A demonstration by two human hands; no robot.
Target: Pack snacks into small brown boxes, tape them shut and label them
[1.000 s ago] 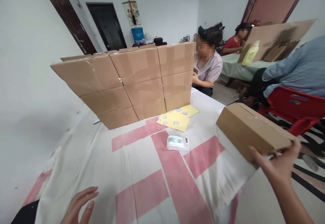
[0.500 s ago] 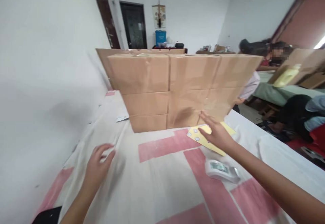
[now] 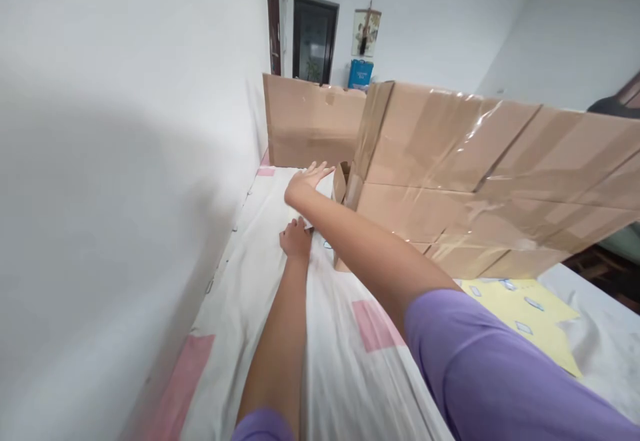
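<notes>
Standing at three o'clock: taped cardboard boxes (image 3: 505,181)

On the cloth-covered table (image 3: 330,374), they stand beside the right hand (image 3: 309,179), its fingers spread. The left hand (image 3: 296,237) is apart, at six o'clock from it; its grip I cannot tell.

Right hand (image 3: 309,181) now left of the box stack (image 3: 430,141)

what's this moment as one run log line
left hand: at tablecloth, grip unclear; right hand: open, higher in view; cardboard boxes: stacked, right of hands; yellow sheet: by stack's base
</notes>
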